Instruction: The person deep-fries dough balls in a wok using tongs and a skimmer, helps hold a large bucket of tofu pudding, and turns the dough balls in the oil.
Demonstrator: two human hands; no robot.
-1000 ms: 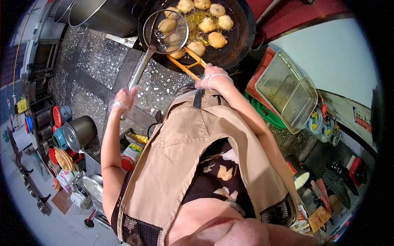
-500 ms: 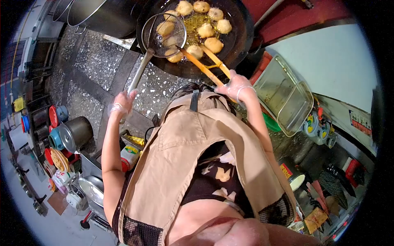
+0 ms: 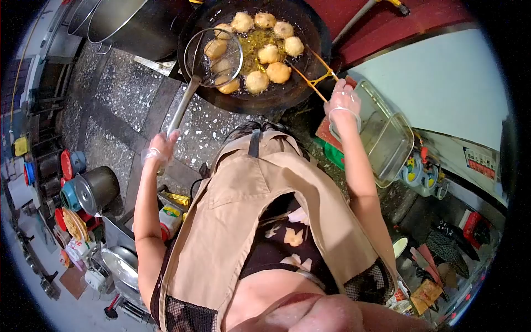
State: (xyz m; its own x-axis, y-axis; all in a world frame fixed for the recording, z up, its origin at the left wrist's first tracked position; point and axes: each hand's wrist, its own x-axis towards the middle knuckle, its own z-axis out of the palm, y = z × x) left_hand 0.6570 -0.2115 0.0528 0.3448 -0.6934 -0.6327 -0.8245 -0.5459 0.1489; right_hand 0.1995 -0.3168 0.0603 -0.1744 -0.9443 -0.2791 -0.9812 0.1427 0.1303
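Head: left hand (image 3: 160, 149), strainer (image 3: 214, 58) over fritters (image 3: 269, 53); right hand (image 3: 344, 102), tongs (image 3: 330, 73) near tray (image 3: 381, 135).

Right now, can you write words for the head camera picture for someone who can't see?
Golden balls sit in oil in a dark wok. A person's left hand holds a wire strainer over some, and their right hand holds tongs with tips over the wok.

The left hand (image 3: 161, 147) holds a strainer (image 3: 191, 87) over the left side of the pan (image 3: 249, 105), among fried balls (image 3: 256, 82). The right hand (image 3: 344, 100) holds tongs (image 3: 330, 71).
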